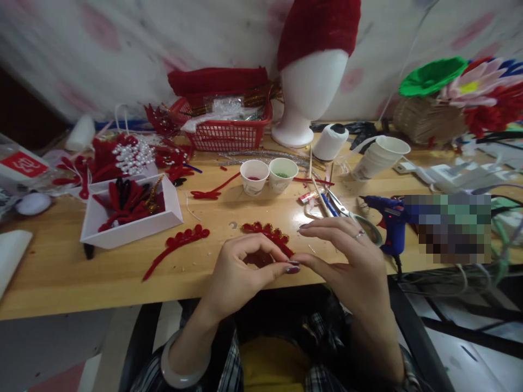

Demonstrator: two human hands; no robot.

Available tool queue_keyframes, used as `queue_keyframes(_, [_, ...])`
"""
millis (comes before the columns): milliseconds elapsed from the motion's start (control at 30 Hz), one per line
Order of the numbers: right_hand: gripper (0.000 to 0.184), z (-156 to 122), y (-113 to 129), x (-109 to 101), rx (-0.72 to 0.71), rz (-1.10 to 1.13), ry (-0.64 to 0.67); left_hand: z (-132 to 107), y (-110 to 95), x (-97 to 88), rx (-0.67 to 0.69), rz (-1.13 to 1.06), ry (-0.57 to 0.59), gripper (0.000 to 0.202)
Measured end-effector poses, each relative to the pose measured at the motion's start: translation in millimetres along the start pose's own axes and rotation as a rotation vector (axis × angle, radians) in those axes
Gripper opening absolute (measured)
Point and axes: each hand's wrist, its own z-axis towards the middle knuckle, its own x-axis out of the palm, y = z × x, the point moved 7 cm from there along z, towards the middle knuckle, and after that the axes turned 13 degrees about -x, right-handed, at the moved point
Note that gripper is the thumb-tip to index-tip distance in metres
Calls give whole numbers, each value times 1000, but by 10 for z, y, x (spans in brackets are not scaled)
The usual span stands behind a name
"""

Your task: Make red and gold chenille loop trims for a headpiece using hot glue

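So both hands were pinching the red scalloped trim piece [267, 234] at the table's [61, 283] near edge: left hand [241, 275] curled closed on it, right hand [347, 256] gripping with thumb and fingertip. Blue glue gun [388, 215] sat just right.

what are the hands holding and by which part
A red ornament with gold edging, pinched at its near end between the fingertips of the left hand and the right hand; its scalloped far end sticks out free.
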Motion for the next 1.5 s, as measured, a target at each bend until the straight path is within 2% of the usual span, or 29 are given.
queue_keyframes(133, [17,45,26,-3,-33,17,-10,11,80,19,-87,-90,81,14])
queue_keyframes(267, [16,36,10,21,17,137,-111,-1,45,11,-29,-226,87,19])
queue_keyframes(467, [16,-51,-47,143,128,324,-149,4,25,37,46,-328,106,21])
queue_keyframes(600, [13,-71,-64,231,228,440,-174,27,101,52,18,-428,140,22])
queue_keyframes(733, [14,-81,-76,336,326,561,-184,31,168,112,-50,-568,228,26])
queue_keyframes(833, [16,-89,-86,364,357,577,-171,9,139,85,-39,-579,202,24])
queue_keyframes(967, [14,-49,-51,270,264,452,-151,-35,15,-33,59,-439,113,17])
queue_keyframes(1100, [15,30,76,123,62,251,-113,-56,-63,-93,88,-241,98,9])
queue_keyframes(1233, [21,66,188,37,-74,91,-62,-77,-111,-116,106,-79,80,11])
queue_keyframes(1367, [22,60,220,15,-113,61,-66,-100,-154,-108,167,-11,69,15])
queue_keyframes(1500, [17,18,197,34,-84,91,-108,-114,-134,-89,210,-56,65,17])
